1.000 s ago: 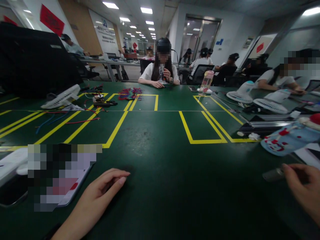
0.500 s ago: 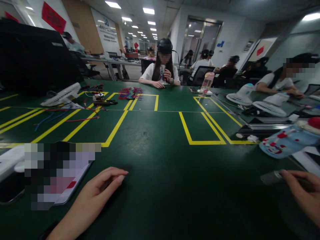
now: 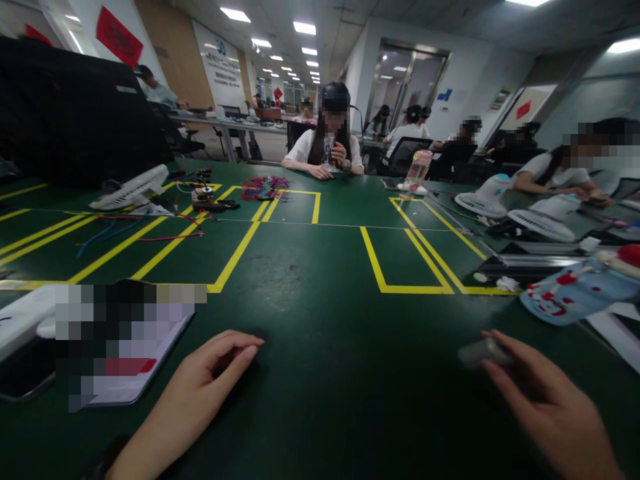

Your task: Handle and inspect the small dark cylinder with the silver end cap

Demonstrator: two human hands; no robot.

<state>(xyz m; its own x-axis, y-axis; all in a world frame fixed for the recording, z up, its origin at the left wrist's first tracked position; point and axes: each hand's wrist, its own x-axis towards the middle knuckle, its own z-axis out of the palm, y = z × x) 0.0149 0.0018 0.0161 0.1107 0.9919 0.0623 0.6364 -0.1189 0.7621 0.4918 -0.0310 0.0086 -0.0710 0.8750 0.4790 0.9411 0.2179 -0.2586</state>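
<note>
Centrally, bare tabletop [image 3: 340,347] separates both hands.

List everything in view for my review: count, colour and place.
Cylindrical object: one, grey, in right fingers
Flat device: one, lilac-edged, near left, partly pixelated
White device: one, far left
Fans: three, white, one left, two right
Wire bundle: one, red-blue, beyond centre
Loose wires: several, red and blue, left
Patterned bottle: one, light blue, right
Clear bottle: one, pink-topped, far edge
Metal bars: several, dark, right
Table: one, green, yellow-taped
People: several, mostly white-topped, beyond
Left hand: one, bare, left
Right hand: one, bare, right
</note>
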